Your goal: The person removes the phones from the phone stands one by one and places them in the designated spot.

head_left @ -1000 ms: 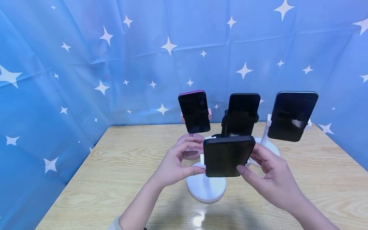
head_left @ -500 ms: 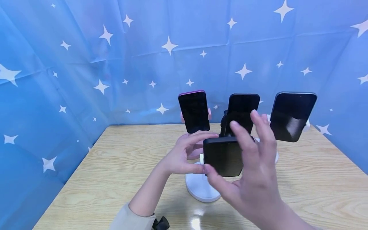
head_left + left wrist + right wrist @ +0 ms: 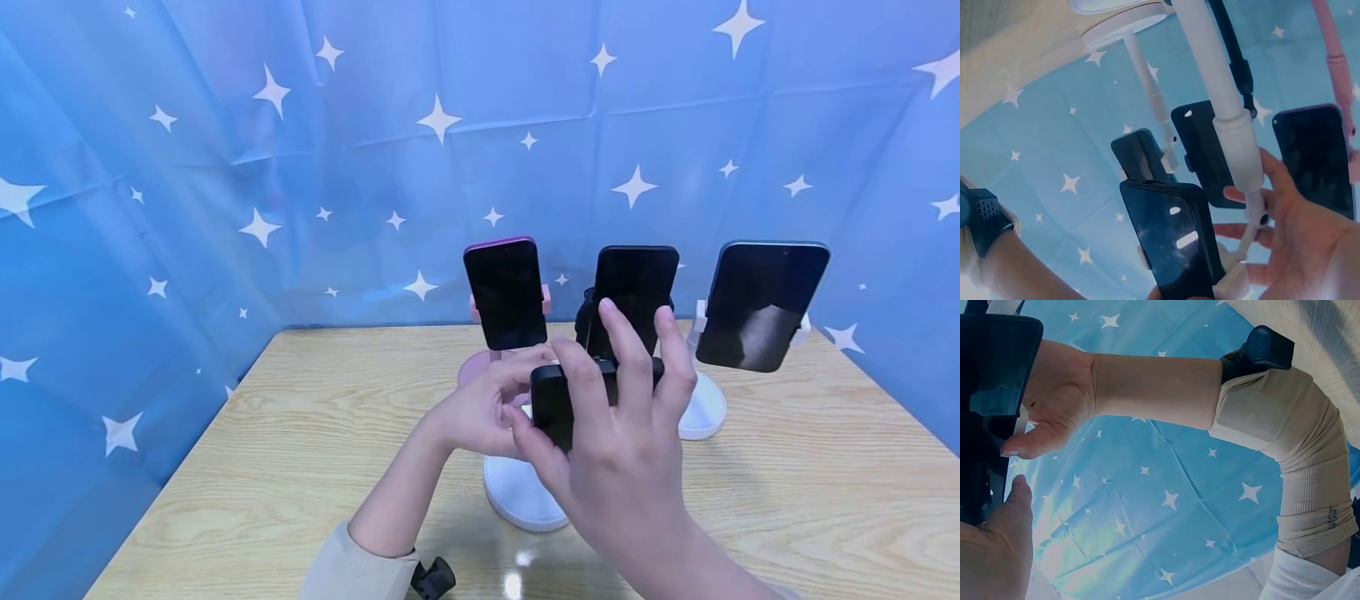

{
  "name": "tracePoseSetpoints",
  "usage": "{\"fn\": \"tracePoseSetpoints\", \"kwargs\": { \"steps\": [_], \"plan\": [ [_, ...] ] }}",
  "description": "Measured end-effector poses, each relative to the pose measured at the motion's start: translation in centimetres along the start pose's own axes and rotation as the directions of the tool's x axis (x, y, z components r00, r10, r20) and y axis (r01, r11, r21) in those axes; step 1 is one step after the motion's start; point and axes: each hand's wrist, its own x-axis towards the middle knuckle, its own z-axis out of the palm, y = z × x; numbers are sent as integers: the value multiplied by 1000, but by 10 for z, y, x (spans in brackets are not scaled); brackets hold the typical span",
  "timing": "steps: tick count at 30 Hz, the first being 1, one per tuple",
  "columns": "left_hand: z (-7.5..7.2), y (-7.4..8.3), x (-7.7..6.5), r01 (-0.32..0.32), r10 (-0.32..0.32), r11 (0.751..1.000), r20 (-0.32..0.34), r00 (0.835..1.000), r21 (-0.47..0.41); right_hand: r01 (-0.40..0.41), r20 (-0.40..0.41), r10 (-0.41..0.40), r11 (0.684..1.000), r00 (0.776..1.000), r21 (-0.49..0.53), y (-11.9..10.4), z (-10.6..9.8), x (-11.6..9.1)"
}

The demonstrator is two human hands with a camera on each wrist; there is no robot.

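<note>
A black smartphone (image 3: 551, 408) sits sideways in the clamp of a white phone stand (image 3: 521, 492), near the table's middle. My left hand (image 3: 480, 408) grips the stand at the clamp on the phone's left; in the left wrist view its fingers (image 3: 1272, 234) reach behind the white neck. My right hand (image 3: 622, 442) lies across the front of the phone, fingers spread and pointing up, thumb by the left end. Its middle and ring fingers extend past the top edge. Most of the screen is hidden behind this hand. In the right wrist view, the right thumb (image 3: 1019, 497) is straight.
Behind stand a pink-edged phone (image 3: 506, 292) on a pink stand, a black phone (image 3: 633, 283) on a black stand, and a grey-edged phone (image 3: 761, 304) on a white stand. The wooden table (image 3: 315, 433) meets a blue starred curtain (image 3: 360, 167).
My right hand has left the phone's right end and swung left across its front, toward the left clamp. My left hand has shifted slightly right. The phone stays sideways.
</note>
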Motion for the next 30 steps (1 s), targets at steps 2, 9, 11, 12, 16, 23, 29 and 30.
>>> {"fn": "tracePoseSetpoints", "kwargs": {
  "steps": [2,9,11,12,16,23,29,30],
  "plan": [
    [-1,-1,0,-16,16,1000,8,1000,12,0,1,0,1000,1000,-22,5,3,-4],
    [-4,-3,1,-3,2,999,29,1000,32,-13,-20,11,995,1000,-102,12,10,-10],
    [-5,-3,2,-2,1,999,31,1000,51,-10,-14,8,993,1000,-114,11,10,-8],
    [-5,-3,2,-7,5,998,30,1000,69,-5,-15,3,993,1000,-116,11,10,-8],
    [-5,-4,3,-6,4,997,20,1000,78,12,-31,-16,993,999,-121,22,20,-19],
    [-4,-5,2,33,-33,999,16,999,-17,-22,-37,17,988,999,-153,85,69,-93],
    [-3,-4,1,53,-51,993,26,998,-108,-24,-28,20,988,999,-152,96,78,-107],
    [-3,-4,1,53,-50,992,26,998,-116,-26,-27,23,989,999,-146,93,76,-104]
  ]
}}
